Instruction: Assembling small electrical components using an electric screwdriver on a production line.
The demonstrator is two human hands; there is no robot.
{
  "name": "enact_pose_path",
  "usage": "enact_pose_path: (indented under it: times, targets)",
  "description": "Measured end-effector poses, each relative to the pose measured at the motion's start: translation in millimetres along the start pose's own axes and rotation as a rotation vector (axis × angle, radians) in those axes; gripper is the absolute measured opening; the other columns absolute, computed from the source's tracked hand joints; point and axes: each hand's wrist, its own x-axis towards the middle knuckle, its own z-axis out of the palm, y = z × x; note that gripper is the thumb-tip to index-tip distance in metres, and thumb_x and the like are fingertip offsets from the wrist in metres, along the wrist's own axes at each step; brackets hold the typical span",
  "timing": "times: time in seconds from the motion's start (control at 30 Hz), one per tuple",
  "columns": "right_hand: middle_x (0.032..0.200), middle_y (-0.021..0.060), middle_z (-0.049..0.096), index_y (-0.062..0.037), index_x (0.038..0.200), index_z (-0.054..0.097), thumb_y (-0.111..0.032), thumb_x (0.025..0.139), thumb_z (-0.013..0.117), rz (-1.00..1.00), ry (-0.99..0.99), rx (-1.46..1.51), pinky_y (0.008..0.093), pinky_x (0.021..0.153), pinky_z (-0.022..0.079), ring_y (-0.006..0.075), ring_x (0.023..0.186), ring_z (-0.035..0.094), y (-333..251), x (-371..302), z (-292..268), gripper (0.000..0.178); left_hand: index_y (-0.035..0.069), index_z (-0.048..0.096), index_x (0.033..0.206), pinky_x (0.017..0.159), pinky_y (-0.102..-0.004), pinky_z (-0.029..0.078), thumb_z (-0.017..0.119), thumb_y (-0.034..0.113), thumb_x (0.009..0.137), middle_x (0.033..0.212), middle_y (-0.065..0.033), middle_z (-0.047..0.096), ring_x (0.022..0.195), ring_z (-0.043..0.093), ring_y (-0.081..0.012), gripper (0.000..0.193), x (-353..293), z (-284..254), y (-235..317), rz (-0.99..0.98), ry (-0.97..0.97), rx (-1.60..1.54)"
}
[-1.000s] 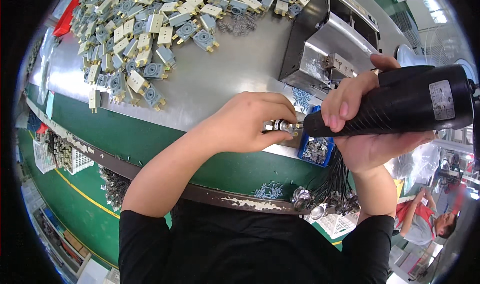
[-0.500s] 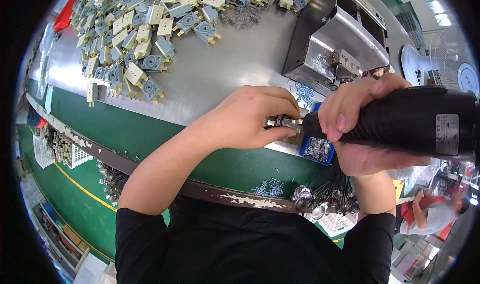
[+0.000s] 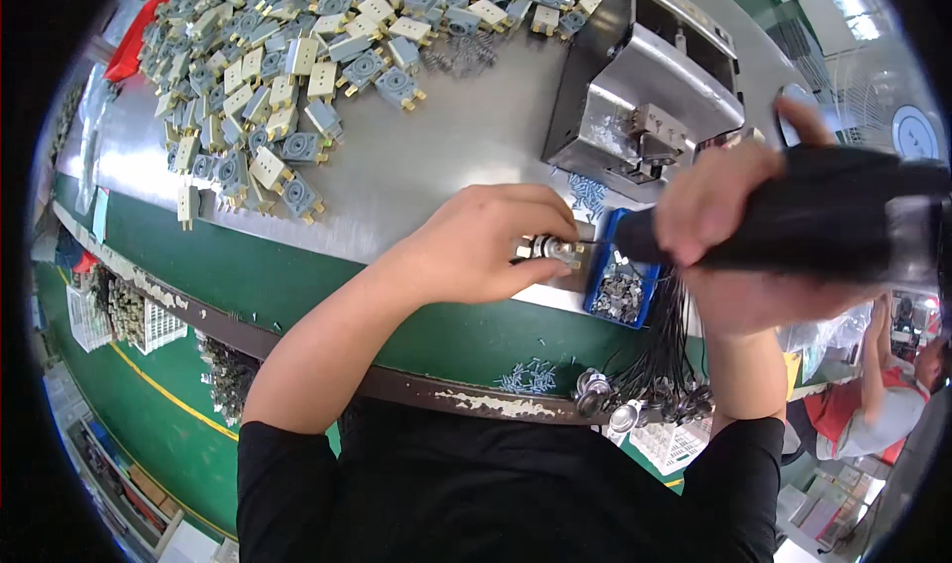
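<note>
Black power driver [image 3: 833,216] is gripped in right hand [image 3: 716,204] (both blurred), pointed toward left hand [image 3: 486,243]. Blue tray [image 3: 648,303] is set between the hands. Small metal fitting [image 3: 551,249] is pinched in left hand, tray side.

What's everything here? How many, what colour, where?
Boxy plastic parts: many, grey and cream, heaped upper left
Coiled metal springs: several, grey, beside heap
Boxy metal machine: one, silver, upper right
Small metal screws: many, bluish, beside machine and lower middle
Rectangular plastic tray: one, blue, right of centre
Thin wires: bunch, black, beside tray
Round shiny pieces: several, silver, beside wires
Slotted plastic crates: at least three, white, left and lower right
Caged fan: one, white, far right
Co-worker: one, red-and-grey clothes, far right
Small ringed metal part: one, silvery, centre
Long power tool: one, black, right
Left hand: one, bare, holding the part
Right hand: one, bare, holding the tool
</note>
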Motion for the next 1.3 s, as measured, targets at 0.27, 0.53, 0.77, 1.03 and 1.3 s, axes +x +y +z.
enact_pose_path:
  times: [0.27, 0.53, 0.77, 1.03, 1.3]
  targets:
    - [0.082, 0.0068, 0.053, -0.0033, 0.144, 0.046, -0.098, 0.08, 0.048, -0.125, 0.491, -0.453, 0.0374, 0.067, 0.046, 0.0198, 0.067, 0.051, -19.6, 47.2, -40.7, 0.114, 0.001, 0.076, 0.109, 0.092, -0.0405, 0.058, 0.085, 0.009, 0.081, 0.116, -0.0149, 0.075, 0.106, 0.074, -0.0337, 0.031, -0.3, 1.6, -0.4, 0.003, -0.017, -0.024]
    - [0.081, 0.0079, 0.055, 0.0004, 0.143, 0.044, -0.096, 0.081, 0.05, -0.07, 0.423, -0.464, 0.0373, 0.066, 0.047, 0.0209, 0.067, 0.053, -9.5, 48.4, -32.4, 0.115, 0.002, 0.076, 0.11, 0.093, -0.0406, 0.058, 0.085, 0.009, 0.081, 0.116, -0.0137, 0.075, 0.107, 0.074, -0.0328, 0.03, 0.5, 0.6, 4.2, -0.034, -0.028, -0.034]
    - [0.077, 0.0079, 0.055, 0.001, 0.143, 0.044, -0.095, 0.081, 0.049, -0.045, 0.432, -0.482, 0.0375, 0.064, 0.047, 0.0212, 0.064, 0.053, -3.8, 47.2, -29.8, 0.115, 0.002, 0.077, 0.11, 0.093, -0.0404, 0.058, 0.085, 0.009, 0.081, 0.117, -0.0126, 0.075, 0.107, 0.074, -0.0319, 0.031, 1.9, -1.0, 5.0, -0.04, -0.034, -0.026]
    - [0.076, 0.0077, 0.054, 0.0017, 0.143, 0.043, -0.095, 0.083, 0.049, -0.044, 0.419, -0.435, 0.0368, 0.062, 0.046, 0.0204, 0.063, 0.052, -8.2, 48.1, -30.4, 0.114, 0.002, 0.076, 0.109, 0.093, -0.0401, 0.058, 0.085, 0.009, 0.081, 0.117, -0.0125, 0.075, 0.107, 0.074, -0.032, 0.03, 1.7, -0.5, 5.6, -0.038, -0.025, -0.022]
    - [0.078, 0.0071, 0.053, 0.0003, 0.144, 0.043, -0.093, 0.086, 0.046, -0.021, 0.436, -0.342, 0.0354, 0.062, 0.044, 0.0192, 0.064, 0.051, -15.0, 47.9, -25.2, 0.11, 0.002, 0.075, 0.111, 0.096, -0.0404, 0.057, 0.085, 0.011, 0.082, 0.119, -0.0129, 0.074, 0.11, 0.072, -0.0322, 0.033, 0.7, 0.1, 7.6, -0.066, -0.023, -0.027]
